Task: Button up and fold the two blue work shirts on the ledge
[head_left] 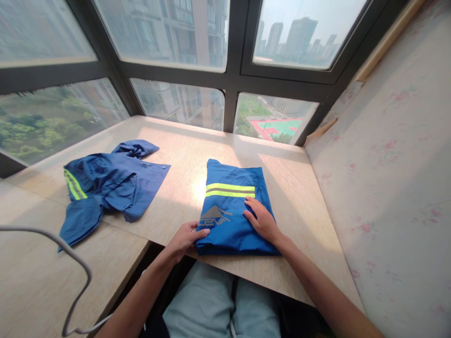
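A folded blue work garment [229, 237] lies on the tabletop in front of me, with a yellow-and-grey reflective stripe across it and grey lettering below. My left hand [186, 238] is at its lower left edge, the thumb on top and the fingers partly hidden by the side, so it pinches that edge. My right hand [261, 218] rests on the right part of the folded garment, fingers stretched out just under the stripe's end. To the left, a second blue work jacket [116, 183] lies loosely crumpled, with a reflective band on one sleeve and buttons along an edge; neither hand touches it.
The pale wooden tabletop [292, 197] runs up to the windows and ends close to my lap. A grey cable [82, 265] loops over the left side. A floral-papered wall [394, 188] borders the right, and a dark gap opens at the table's lower left.
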The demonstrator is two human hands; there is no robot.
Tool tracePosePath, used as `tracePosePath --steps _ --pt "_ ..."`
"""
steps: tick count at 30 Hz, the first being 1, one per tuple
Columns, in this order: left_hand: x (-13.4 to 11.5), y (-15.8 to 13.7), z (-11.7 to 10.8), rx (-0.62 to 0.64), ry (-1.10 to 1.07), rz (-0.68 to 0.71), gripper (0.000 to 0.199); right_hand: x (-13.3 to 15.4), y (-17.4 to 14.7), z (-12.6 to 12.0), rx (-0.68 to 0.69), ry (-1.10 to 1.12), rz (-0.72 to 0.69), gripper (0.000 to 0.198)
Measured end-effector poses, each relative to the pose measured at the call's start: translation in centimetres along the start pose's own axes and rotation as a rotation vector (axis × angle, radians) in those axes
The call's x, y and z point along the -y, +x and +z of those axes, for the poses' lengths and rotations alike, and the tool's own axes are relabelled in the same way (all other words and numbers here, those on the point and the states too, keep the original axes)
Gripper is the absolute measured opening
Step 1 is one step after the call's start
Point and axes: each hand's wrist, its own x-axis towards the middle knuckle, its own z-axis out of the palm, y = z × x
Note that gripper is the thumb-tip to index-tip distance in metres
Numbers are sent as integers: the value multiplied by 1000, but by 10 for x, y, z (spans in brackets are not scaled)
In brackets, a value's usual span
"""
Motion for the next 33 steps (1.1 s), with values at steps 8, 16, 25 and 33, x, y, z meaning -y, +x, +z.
tracePosePath --steps 8,16,25,33 --pt "13 -41 1 154 -68 -152 60 6 0 -1 18 32 120 50" --pt "33 -31 10 30 -112 -82 67 3 64 5 -38 -179 -73 55" --pt "46 -46 4 -134 -61 89 68 -61 89 12 -39 -337 9 54" --pt "67 -50 10 -401 355 425 54 -58 83 9 -129 -230 -10 49"
